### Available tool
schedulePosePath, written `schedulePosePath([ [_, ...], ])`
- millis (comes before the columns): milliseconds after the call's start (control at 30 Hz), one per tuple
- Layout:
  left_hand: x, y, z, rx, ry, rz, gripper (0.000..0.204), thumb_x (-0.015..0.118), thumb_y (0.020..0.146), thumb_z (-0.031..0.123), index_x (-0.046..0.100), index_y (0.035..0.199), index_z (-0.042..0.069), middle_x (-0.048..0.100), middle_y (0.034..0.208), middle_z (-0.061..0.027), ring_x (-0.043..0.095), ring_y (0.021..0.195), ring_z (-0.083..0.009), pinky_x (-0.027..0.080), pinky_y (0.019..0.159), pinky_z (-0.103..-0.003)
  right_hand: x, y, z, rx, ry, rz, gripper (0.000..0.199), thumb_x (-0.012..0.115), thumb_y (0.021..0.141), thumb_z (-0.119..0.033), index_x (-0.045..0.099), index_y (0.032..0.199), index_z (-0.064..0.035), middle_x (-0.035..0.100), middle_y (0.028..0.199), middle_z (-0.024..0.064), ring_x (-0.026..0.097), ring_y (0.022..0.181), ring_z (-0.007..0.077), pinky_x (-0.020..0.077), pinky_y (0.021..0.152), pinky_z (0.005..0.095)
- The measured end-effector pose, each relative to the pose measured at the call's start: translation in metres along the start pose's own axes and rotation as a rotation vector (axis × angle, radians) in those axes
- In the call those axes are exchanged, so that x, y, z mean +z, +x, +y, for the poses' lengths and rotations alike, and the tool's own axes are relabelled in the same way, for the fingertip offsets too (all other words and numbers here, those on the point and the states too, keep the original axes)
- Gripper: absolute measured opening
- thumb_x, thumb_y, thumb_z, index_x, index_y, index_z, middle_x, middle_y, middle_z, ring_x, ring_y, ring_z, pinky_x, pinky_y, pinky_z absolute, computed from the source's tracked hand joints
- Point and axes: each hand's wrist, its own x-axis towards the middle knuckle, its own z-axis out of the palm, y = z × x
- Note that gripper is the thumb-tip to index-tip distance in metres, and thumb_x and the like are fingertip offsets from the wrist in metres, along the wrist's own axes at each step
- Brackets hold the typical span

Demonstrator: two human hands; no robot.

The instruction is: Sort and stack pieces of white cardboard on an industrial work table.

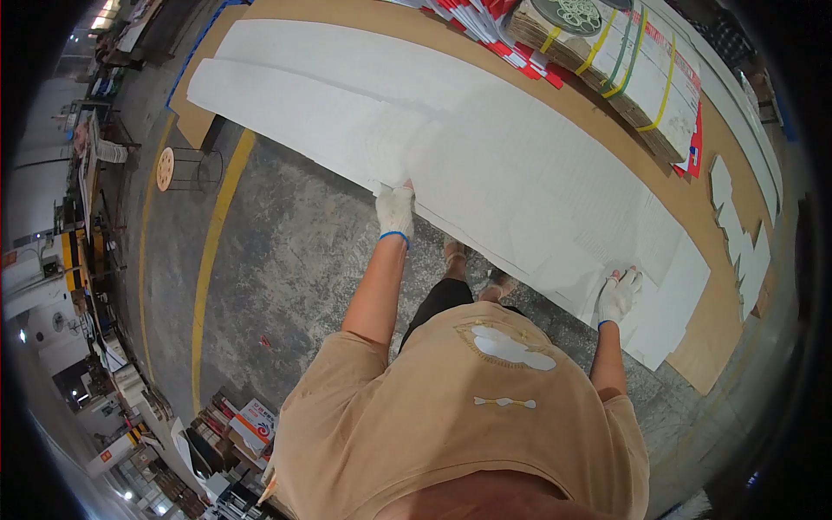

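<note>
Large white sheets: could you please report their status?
White-gloved left hand at near edge; white-gloved right hand toward right end. Sheets overlap. Yellow-strapped bundle beyond.

The left hand (395, 211), in a white knit glove, reaches out in front of the bare left forearm (375, 293); how its fingers bend is hard to see; a blue cuff (394, 235) goes round the wrist, just behind the hand; well off to the right of that hand is the gloved right hand (617, 298), thumb and fingers a bit apart, pointing forward; the right forearm (610, 360) stretches back behind it.
</note>
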Motion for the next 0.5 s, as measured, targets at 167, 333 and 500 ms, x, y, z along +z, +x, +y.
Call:
schedulePosePath([
  [167,0.024,-0.026,0.039,0.315,0.406,0.187,0.038,0.053,0.085,0.029,0.054,0.104,-0.004,0.061,0.091,-0.0156,0.057,0.08,-0.0256,0.045,0.077,-0.035,0.005,-0.003,0.007,0.015,-0.016,0.059,0.047,0.047,0.087,-0.028,0.041,0.125,-0.0017,0.037,0.13,0.0217,0.036,0.118,0.0379,0.031,0.097,0.0451],
  [333,0.039,-0.009,0.043,0.09,-0.476,-0.103,0.043,0.049,0.086,0.036,0.056,0.104,-0.003,0.06,0.092,-0.0079,0.055,0.085,-0.0199,0.044,0.077,-0.033,0.006,-0.002,0.009,-0.005,-0.012,0.055,0.048,0.047,0.087,-0.028,0.041,0.126,-0.0024,0.036,0.131,0.022,0.035,0.118,0.0381,0.0312,0.097,0.0449],
  [500,0.039,0.01,0.039,-0.064,-0.119,-0.266,0.038,0.055,0.083,0.028,0.056,0.108,-0.001,0.058,0.104,-0.0097,0.053,0.093,-0.0201,0.042,0.083,-0.032,0.001,-0.002,0.006,0.03,-0.008,0.026,0.049,0.048,0.086,-0.029,0.041,0.126,-0.0017,0.036,0.131,0.0218,0.035,0.118,0.038,0.0314,0.096,0.045],
])
